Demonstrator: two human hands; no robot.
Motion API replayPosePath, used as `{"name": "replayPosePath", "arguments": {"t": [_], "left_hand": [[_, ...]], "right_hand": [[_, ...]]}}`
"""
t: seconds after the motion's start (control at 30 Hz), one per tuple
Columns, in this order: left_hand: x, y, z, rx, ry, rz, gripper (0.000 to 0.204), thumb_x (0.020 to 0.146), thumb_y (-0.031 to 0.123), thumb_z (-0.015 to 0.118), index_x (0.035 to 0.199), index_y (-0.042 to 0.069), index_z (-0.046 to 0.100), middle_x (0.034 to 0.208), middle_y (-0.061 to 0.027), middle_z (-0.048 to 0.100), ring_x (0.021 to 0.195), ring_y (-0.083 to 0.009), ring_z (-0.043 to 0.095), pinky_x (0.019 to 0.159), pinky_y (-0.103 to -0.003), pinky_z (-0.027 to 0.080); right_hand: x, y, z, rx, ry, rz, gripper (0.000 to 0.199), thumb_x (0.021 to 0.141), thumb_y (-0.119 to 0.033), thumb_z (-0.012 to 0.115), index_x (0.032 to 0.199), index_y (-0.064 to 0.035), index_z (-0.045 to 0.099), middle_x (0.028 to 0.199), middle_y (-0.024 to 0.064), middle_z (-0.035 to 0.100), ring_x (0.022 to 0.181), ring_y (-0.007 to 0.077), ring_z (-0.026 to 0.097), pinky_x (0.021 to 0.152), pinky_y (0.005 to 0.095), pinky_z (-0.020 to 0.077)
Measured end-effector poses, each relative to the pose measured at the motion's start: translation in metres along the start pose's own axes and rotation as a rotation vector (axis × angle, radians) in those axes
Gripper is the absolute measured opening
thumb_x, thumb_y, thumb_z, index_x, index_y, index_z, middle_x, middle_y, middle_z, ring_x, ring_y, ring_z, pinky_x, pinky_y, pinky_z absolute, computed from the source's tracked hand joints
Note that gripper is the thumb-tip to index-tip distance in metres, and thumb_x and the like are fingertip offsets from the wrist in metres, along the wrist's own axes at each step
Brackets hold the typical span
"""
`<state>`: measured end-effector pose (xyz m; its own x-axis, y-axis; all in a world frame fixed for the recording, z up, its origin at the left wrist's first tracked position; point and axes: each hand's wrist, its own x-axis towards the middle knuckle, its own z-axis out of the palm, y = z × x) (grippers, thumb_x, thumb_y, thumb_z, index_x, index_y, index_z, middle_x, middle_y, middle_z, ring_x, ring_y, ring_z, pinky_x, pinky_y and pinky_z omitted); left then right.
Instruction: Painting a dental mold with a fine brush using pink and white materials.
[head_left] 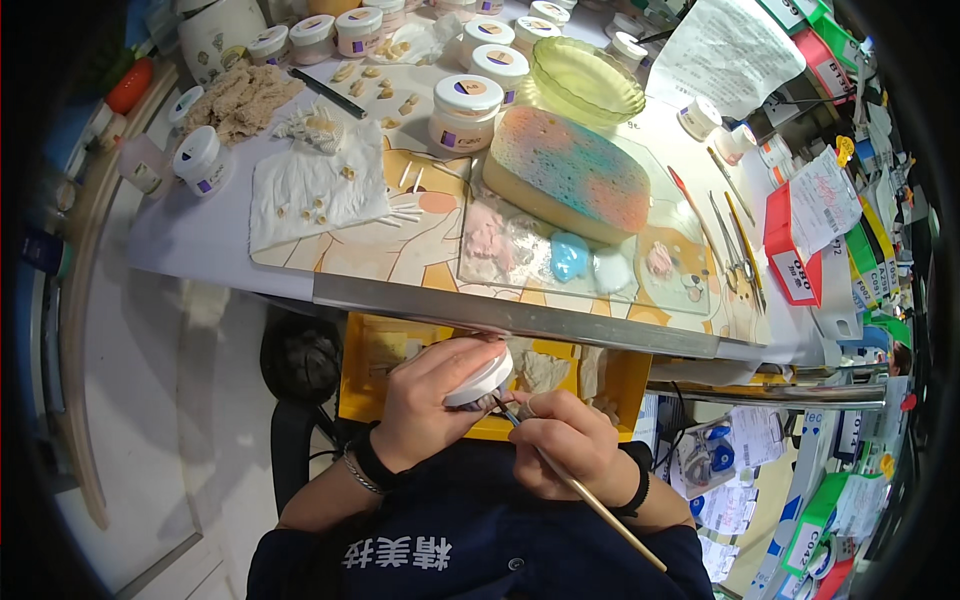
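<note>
My left hand (432, 405) grips a small white-lidded jar (478, 384), tilted, just below the table's metal front edge (520, 318). My right hand (570, 445) holds a thin wooden-handled brush (590, 500); its tip reaches under the jar, where something small sits that I cannot make out. Both hands are close together over my lap, above a yellow tray (365, 385). On the table, a glass slab (600, 275) carries pink, blue and white blobs of paste beside a multicoloured sponge (570, 170).
Several white-lidded jars (465, 110) stand at the back of the table. A green glass bowl (585, 80), white tissue with small tooth-like pieces (315, 190), metal tools (735, 240) and red boxes (800, 240) lie around. A black chair (300, 370) is at left.
</note>
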<state>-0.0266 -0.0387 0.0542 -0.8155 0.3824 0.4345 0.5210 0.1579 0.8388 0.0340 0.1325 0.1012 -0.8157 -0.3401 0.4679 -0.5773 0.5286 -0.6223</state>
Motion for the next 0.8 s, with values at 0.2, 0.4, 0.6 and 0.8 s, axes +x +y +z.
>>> {"name": "replayPosePath", "arguments": {"t": [0.2, 0.4, 0.6, 0.8], "left_hand": [[-0.0006, 0.0011, 0.0001, -0.009, -0.003, -0.006, 0.05, 0.063, 0.006, 0.078, 0.11, 0.006, 0.062, 0.103, -0.013, 0.064, 0.09, -0.0293, 0.064, 0.075, -0.035, 0.052], [-0.0007, 0.0008, -0.0003, -0.017, -0.01, -0.003, 0.052, 0.062, 0.004, 0.077, 0.111, 0.006, 0.062, 0.105, -0.0134, 0.064, 0.092, -0.0293, 0.064, 0.076, -0.035, 0.052], [0.0, 0.0011, -0.0005, -0.018, -0.012, 0.002, 0.053, 0.061, 0.003, 0.077, 0.111, 0.006, 0.062, 0.105, -0.0137, 0.064, 0.092, -0.0295, 0.064, 0.077, -0.035, 0.052], [-0.0002, 0.0013, -0.0001, -0.022, -0.01, -0.003, 0.054, 0.059, 0.001, 0.077, 0.111, 0.005, 0.062, 0.105, -0.0138, 0.064, 0.093, -0.0296, 0.064, 0.076, -0.035, 0.052]], "right_hand": [[0.0005, -0.0026, -0.0008, -0.02, -0.007, 0.001, 0.024, 0.062, 0.001, 0.067, 0.085, -0.0043, 0.06, 0.09, 0.0117, 0.058, 0.074, 0.0229, 0.063, 0.052, 0.0284, 0.0477], [0.0012, -0.0023, -0.0005, 0.021, 0.029, -0.01, 0.023, 0.062, 0.001, 0.066, 0.083, -0.0042, 0.06, 0.087, 0.012, 0.057, 0.076, 0.0236, 0.064, 0.053, 0.029, 0.048], [0.0008, -0.003, -0.0016, -0.009, -0.003, 0.01, 0.022, 0.062, 0.0, 0.066, 0.082, -0.0046, 0.06, 0.087, 0.012, 0.057, 0.074, 0.0231, 0.063, 0.052, 0.0291, 0.0475], [0.0015, -0.0029, -0.002, 0.001, -0.006, 0.001, 0.025, 0.06, -0.001, 0.067, 0.084, -0.0055, 0.061, 0.087, 0.0117, 0.057, 0.071, 0.0228, 0.063, 0.051, 0.0288, 0.047]]}}
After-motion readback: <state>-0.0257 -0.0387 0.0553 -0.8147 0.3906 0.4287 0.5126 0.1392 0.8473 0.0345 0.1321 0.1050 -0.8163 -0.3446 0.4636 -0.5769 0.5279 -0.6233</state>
